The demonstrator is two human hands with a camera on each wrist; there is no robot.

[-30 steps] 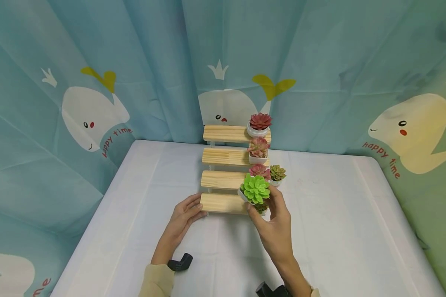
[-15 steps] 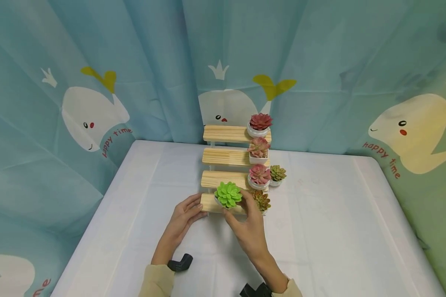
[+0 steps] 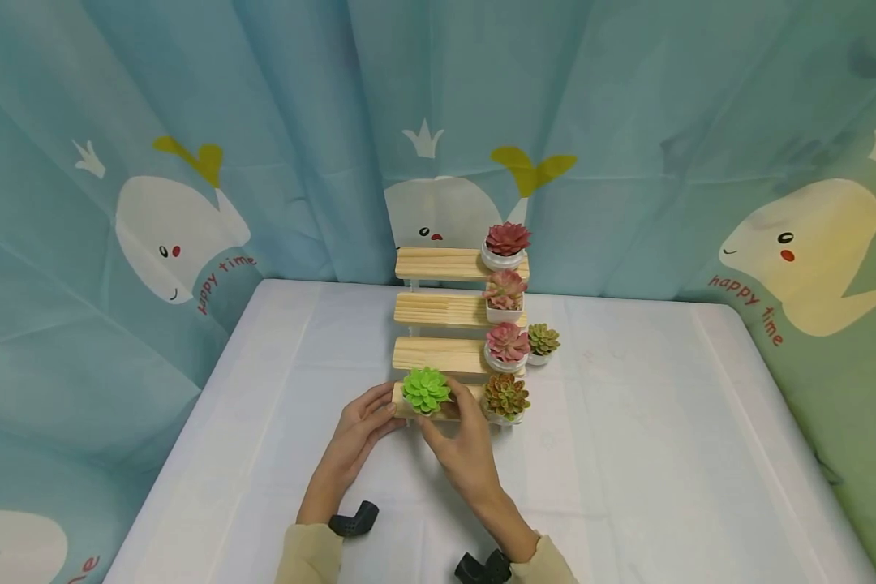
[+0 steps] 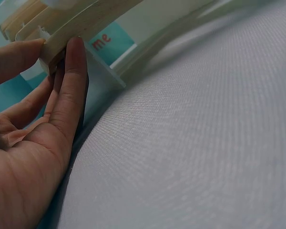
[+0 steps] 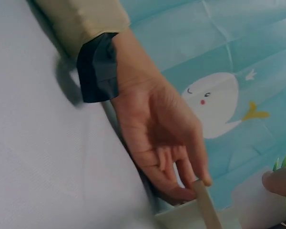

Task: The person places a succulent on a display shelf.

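A tiered plant stand with pale wooden boards [image 3: 438, 354] stands near the back of the white table. My left hand [image 3: 365, 423] grips the left end of its lowest board [image 4: 86, 28], thumb on top and fingers beneath. With thumb and fingers my right hand [image 3: 469, 454] holds a bright green potted succulent [image 3: 426, 391] over the left part of that board. Its white pot [image 5: 258, 202] shows in the right wrist view, the thumb [image 5: 279, 183] against it. At the board's right end sits a brown-green potted succulent [image 3: 506, 397].
On the upper boards' right ends stand a dark red succulent [image 3: 507, 241], a pinkish one [image 3: 504, 292] and a rose one [image 3: 508, 345]. A small green potted succulent [image 3: 543, 342] is just right of the stand. A blue curtain [image 3: 299, 162] hangs behind the table [image 3: 664, 446].
My right hand has carried the green succulent leftward from above the brown-green one to the lowest board's left part. The left hand keeps its grip on the board.
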